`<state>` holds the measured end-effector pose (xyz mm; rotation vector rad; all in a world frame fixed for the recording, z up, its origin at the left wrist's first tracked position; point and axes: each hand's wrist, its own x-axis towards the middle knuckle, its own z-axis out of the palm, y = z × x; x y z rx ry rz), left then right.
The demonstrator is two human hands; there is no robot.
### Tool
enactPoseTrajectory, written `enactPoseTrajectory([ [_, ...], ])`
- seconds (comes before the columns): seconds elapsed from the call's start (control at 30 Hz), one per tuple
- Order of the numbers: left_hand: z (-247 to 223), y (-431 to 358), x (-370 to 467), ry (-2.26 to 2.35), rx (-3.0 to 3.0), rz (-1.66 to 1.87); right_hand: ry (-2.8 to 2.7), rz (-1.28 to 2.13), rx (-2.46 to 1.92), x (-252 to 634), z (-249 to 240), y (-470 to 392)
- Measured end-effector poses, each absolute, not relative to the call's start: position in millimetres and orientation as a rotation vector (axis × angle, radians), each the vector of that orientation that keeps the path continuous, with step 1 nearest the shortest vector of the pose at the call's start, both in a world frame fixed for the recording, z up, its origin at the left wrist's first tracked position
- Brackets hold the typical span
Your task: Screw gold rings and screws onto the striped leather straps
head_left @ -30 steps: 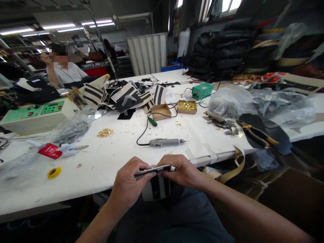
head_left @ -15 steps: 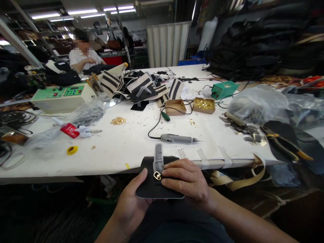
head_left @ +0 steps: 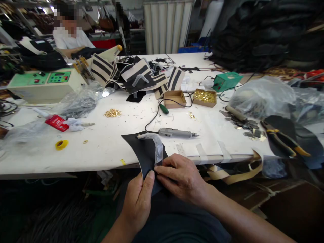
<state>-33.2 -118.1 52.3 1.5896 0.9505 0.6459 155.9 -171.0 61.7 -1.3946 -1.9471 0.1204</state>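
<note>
A black leather-like panel [head_left: 141, 150] is bent and tilted in front of me at the table's edge. My left hand [head_left: 141, 197] is closed on its lower left part, thumb on top. A strip wrapped in clear plastic [head_left: 158, 150] arches over the panel. My right hand [head_left: 182, 177] has its fingertips pinched at the strip's lower end, on the right half of the panel. The gold fitting there is hidden behind those fingers. Beyond the panel, a grey electric screwdriver [head_left: 176, 133] lies on the table.
On the white table [head_left: 96, 148] are a pile of gold pieces [head_left: 112, 113], yellow tape [head_left: 61, 144], an open box [head_left: 174, 100], a box of gold parts [head_left: 205, 98] and pliers [head_left: 280, 140]. Striped panels [head_left: 138, 76] are heaped behind. A co-worker [head_left: 72, 38] sits at the far left.
The panel has turned and bent, its far edge now raised leftward, and the wrapped strip arches left. My right fingers have closed over the gold fitting that was visible. The view has shifted slightly.
</note>
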Motion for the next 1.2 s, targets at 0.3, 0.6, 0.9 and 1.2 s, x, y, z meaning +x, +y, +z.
enactPoseTrajectory([
  [0.3, 44, -115, -38, 0.940, 1.317, 0.516, -1.974, 0.635, -1.267, 176, 68, -166],
  [0.6, 49, -117, -33, 0.922, 1.106, 0.560, -2.055, 0.247, -1.273, 172, 68, -168],
  [0.9, 50, -121, -29, 0.979, 1.282, 0.763, -1.941, -0.037, -1.341, 155, 54, -175],
  [1.2, 47, -124, -24, 0.892, 1.083, 0.767, -1.891, -0.133, -1.300, 157, 47, -181],
])
